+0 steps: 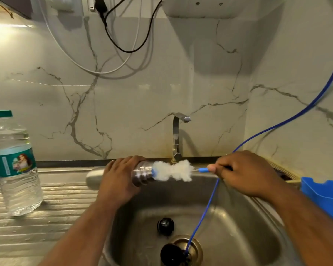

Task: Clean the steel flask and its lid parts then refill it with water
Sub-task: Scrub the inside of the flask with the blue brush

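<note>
1. Steel flask (142, 175) lying sideways above sink (238, 227), gripped round its body by left hand (119, 181), mouth pointing right.
2. Right hand (244, 173) pinching blue handle of bottle brush (173, 170); fluffy white head just at flask mouth, perhaps partly inside.
3. Two black lid parts (165, 226) down in basin, one over drain.
4. Plastic water bottle (13, 166) upright on ribbed surface (46, 217), left of sink.

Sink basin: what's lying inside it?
A black round piece, a second black piece resting on the drain, and a blue tube running down to it. The drain opening itself is covered.
</note>
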Action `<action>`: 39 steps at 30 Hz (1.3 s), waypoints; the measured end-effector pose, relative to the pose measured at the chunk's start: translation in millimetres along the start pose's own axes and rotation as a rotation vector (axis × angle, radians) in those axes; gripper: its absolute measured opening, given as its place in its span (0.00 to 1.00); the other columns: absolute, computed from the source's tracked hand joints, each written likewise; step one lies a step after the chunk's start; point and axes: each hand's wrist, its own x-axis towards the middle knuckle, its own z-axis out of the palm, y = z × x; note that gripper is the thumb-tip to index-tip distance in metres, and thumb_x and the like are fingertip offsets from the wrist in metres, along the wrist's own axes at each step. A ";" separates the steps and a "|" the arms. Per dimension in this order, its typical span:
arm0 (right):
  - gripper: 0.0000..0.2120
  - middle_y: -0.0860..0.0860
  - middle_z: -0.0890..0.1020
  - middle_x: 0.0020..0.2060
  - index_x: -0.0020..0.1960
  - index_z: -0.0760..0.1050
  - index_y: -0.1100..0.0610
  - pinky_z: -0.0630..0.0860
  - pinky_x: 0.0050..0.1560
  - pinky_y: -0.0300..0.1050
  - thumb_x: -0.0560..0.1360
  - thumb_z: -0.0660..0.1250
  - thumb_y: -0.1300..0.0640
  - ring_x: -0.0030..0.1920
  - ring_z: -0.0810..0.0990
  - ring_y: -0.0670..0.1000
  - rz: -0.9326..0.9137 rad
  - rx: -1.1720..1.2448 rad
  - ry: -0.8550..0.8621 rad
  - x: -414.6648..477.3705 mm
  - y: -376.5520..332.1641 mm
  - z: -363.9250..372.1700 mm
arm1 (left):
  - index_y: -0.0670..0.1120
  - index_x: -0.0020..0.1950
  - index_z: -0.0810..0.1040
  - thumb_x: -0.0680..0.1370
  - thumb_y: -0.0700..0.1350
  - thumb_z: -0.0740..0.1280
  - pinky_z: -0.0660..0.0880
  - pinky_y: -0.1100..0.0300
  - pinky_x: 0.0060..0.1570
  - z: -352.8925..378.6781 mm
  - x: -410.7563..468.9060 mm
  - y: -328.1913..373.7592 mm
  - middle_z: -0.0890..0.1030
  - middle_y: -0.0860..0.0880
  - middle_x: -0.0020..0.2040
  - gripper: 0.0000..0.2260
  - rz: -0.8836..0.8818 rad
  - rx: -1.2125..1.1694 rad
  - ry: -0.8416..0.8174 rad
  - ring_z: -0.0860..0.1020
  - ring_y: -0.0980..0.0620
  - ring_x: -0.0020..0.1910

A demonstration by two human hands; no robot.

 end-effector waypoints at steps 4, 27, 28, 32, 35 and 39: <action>0.20 0.45 0.77 0.28 0.31 0.74 0.43 0.68 0.33 0.45 0.78 0.61 0.35 0.31 0.74 0.45 0.000 0.040 0.000 -0.5 0.3 -2.6 | 0.62 0.63 0.71 0.63 0.50 0.80 0.70 0.46 0.67 -4.7 -1.5 -1.8 0.80 0.58 0.58 0.32 0.004 0.025 -0.008 0.77 0.52 0.59; 0.21 0.40 0.83 0.51 0.65 0.76 0.40 0.71 0.55 0.50 0.75 0.69 0.37 0.52 0.80 0.46 -0.275 -0.158 0.234 -2.2 -47.0 48.5 | 0.63 0.65 0.69 0.67 0.53 0.78 0.66 0.42 0.70 -6.8 1.7 39.2 0.77 0.59 0.61 0.31 0.095 0.120 0.034 0.74 0.53 0.63; 0.18 0.42 0.84 0.48 0.62 0.79 0.42 0.72 0.53 0.52 0.74 0.73 0.42 0.49 0.81 0.48 -0.286 -0.224 0.315 -1.5 -51.3 54.0 | 0.63 0.65 0.69 0.67 0.53 0.78 0.65 0.42 0.70 -7.6 0.8 40.0 0.77 0.59 0.61 0.31 0.081 0.116 0.034 0.74 0.53 0.63; 0.15 0.44 0.84 0.42 0.55 0.83 0.47 0.73 0.47 0.48 0.70 0.79 0.54 0.42 0.79 0.49 -0.255 -0.188 0.455 3.1 -53.0 61.0 | 0.62 0.64 0.69 0.64 0.51 0.79 0.68 0.42 0.68 -8.6 0.6 41.5 0.78 0.59 0.58 0.33 0.086 0.114 0.036 0.76 0.52 0.60; 0.05 0.42 0.80 0.36 0.53 0.82 0.45 0.64 0.34 0.34 0.79 0.70 0.48 0.35 0.74 0.43 -0.169 -0.106 0.324 -1.8 -53.9 55.3 | 0.61 0.65 0.71 0.63 0.51 0.81 0.67 0.39 0.68 -10.2 2.6 44.8 0.79 0.57 0.59 0.34 0.134 0.184 0.053 0.75 0.51 0.61; 0.17 0.45 0.76 0.34 0.51 0.81 0.47 0.66 0.34 0.39 0.85 0.56 0.43 0.35 0.73 0.41 0.019 0.366 -0.074 -5.0 -55.5 62.3 | 0.59 0.64 0.75 0.61 0.47 0.82 0.64 0.37 0.71 -9.2 2.1 46.0 0.80 0.55 0.59 0.34 0.143 0.279 0.094 0.75 0.48 0.62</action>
